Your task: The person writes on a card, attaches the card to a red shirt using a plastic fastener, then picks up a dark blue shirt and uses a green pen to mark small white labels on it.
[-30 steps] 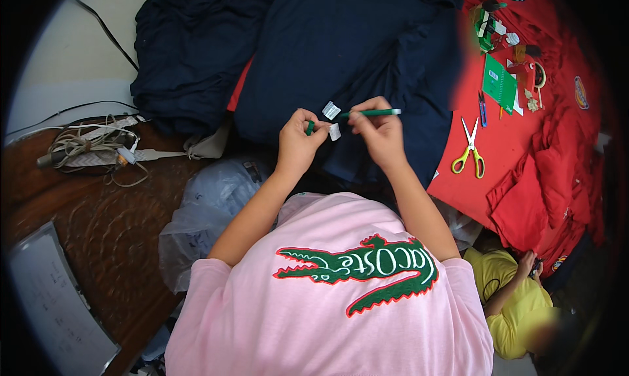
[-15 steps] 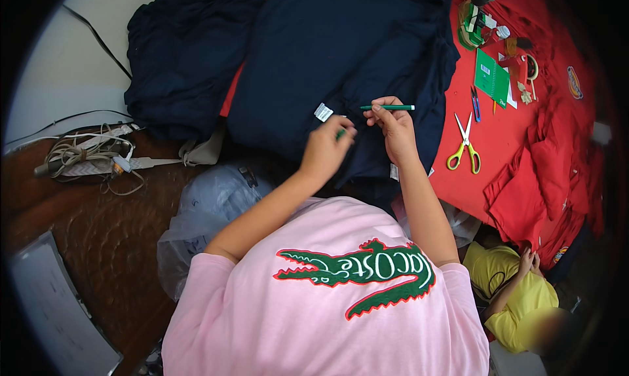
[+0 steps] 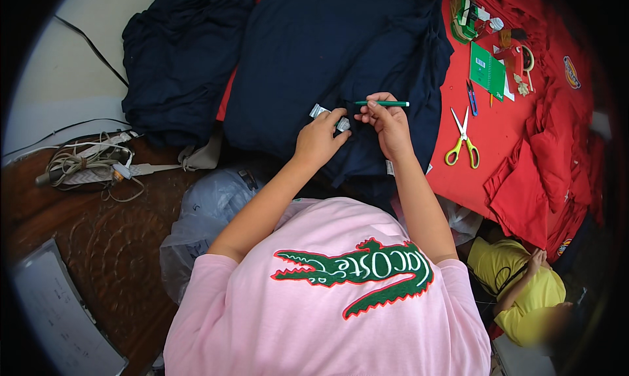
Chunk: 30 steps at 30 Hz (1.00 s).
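Dark navy garments lie in a broad pile before me. My right hand is closed around a green marker pen, held nearly level above the cloth. My left hand bends over the near edge of the pile, thumb and fingers closed about a small white label. A bit of green shows beside that label, apparently the marker's cap. Another white tag sticks out just past the left fingers. What lies under the left palm is hidden.
To the right, a red-covered table holds yellow-handled scissors, blue thread snips and a green notebook. Red garments heap beyond. A person in yellow sits at lower right; coiled cables lie left.
My left hand has come down beside the tags and now pinches a white label. The marker in my right hand has shifted slightly left and up.
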Each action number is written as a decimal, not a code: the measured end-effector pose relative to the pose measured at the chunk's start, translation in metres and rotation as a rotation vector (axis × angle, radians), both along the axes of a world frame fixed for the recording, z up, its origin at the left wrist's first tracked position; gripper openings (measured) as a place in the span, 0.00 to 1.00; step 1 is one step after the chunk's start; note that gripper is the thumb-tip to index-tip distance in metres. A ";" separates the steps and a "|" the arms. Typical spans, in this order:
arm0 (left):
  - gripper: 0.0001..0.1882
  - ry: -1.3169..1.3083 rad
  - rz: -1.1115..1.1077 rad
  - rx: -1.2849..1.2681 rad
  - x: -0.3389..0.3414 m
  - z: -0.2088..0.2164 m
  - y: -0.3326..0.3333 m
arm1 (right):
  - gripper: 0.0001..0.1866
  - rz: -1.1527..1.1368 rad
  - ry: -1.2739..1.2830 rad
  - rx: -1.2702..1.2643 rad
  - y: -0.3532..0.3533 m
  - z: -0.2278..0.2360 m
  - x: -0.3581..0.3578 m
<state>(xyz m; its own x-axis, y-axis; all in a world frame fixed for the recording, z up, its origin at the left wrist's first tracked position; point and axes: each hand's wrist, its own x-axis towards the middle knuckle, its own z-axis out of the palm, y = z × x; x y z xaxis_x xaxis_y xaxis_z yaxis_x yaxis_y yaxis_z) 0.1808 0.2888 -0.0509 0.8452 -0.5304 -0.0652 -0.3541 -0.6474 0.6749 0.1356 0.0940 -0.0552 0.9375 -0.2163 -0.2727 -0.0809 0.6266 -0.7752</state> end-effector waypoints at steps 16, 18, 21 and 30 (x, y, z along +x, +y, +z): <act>0.10 0.283 0.282 -0.243 0.023 -0.012 0.012 | 0.04 0.043 -0.016 -0.488 0.033 -0.006 0.004; 0.12 0.397 0.297 -0.286 0.025 -0.015 0.016 | 0.05 0.077 -0.023 -0.593 0.035 -0.008 0.002; 0.13 0.432 0.305 -0.339 0.025 -0.026 0.022 | 0.06 0.122 -0.019 -0.703 0.037 -0.006 0.001; 0.12 0.472 0.321 -0.416 0.021 -0.030 0.025 | 0.06 0.138 -0.055 -0.886 0.039 -0.004 0.001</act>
